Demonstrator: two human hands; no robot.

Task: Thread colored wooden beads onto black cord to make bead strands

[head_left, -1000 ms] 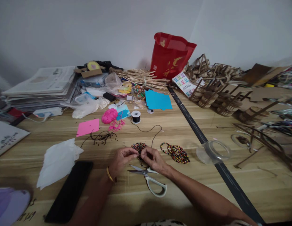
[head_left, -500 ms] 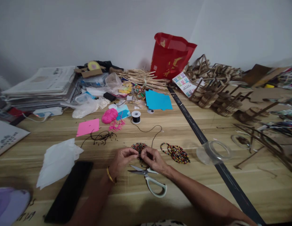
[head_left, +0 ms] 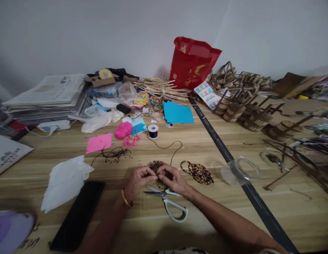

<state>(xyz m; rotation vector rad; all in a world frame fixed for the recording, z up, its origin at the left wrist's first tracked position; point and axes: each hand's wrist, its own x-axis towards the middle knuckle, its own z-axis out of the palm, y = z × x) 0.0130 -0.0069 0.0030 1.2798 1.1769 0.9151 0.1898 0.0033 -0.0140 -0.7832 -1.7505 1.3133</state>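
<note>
Just below the middle of the frame, the left hand [head_left: 138, 179] and the right hand [head_left: 172, 179] meet fingertip to fingertip, both pinched shut on the near edge of a small cluster of multicoloured wooden beads [head_left: 155, 165] lying on the pale wooden tabletop [head_left: 211, 218]. A thin black cord [head_left: 171, 148] runs from there up to a black spool [head_left: 153, 131]. White-handled scissors [head_left: 171, 201] lie just below the hands, with a second beaded strand [head_left: 197, 172] to the right.

On my pale wood-grain desk [head_left: 206, 225] lie multicoloured beads [head_left: 197, 171], white-handled scissors [head_left: 171, 203], a pink card [head_left: 99, 143], blue paper [head_left: 177, 113], a black phone [head_left: 78, 214] and a red bag [head_left: 191, 63].
</note>
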